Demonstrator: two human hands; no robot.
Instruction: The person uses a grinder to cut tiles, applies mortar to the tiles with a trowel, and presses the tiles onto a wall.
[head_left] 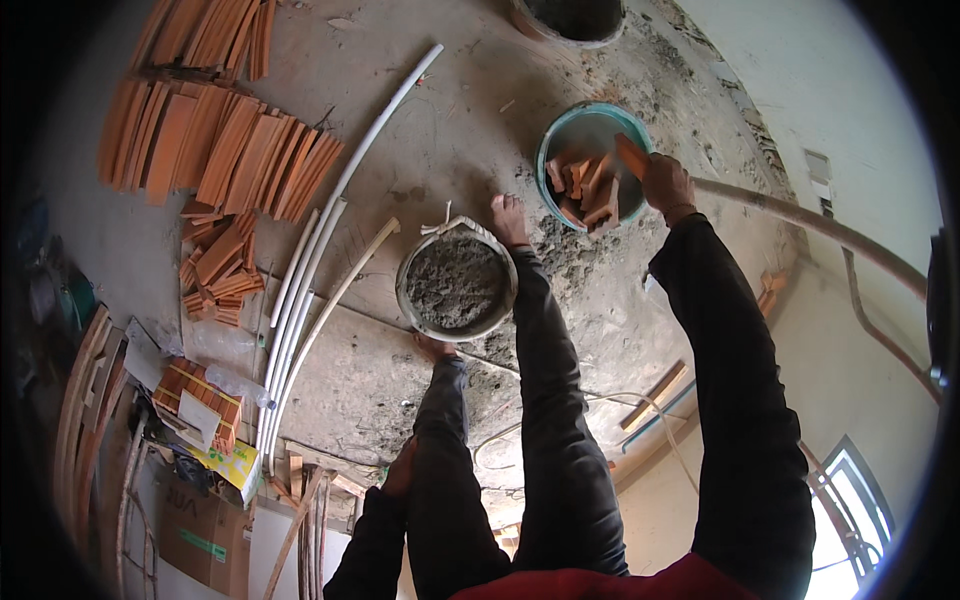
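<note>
My right hand (668, 182) is closed around a terracotta tile piece (630, 150) over the right side of a round teal basin (552, 200); more broken tile pieces (598, 190) lie in the basin, partly in cloudy water. My left hand (398, 470) is low in the view against my left leg, its fingers mostly hidden. A bucket of grey mortar (455, 280) with a cord at its rim sits between my bare feet, left of and below the basin.
Stacked tiles (215, 150) lie upper left, beside long white pipes (320, 250). Another bucket (568, 20) is at the top. A wooden pole (840, 235) crosses near the right wall (860, 120). Boards (85, 410), cardboard (200, 540) and a boxed tile bundle (190, 395) lie lower left.
</note>
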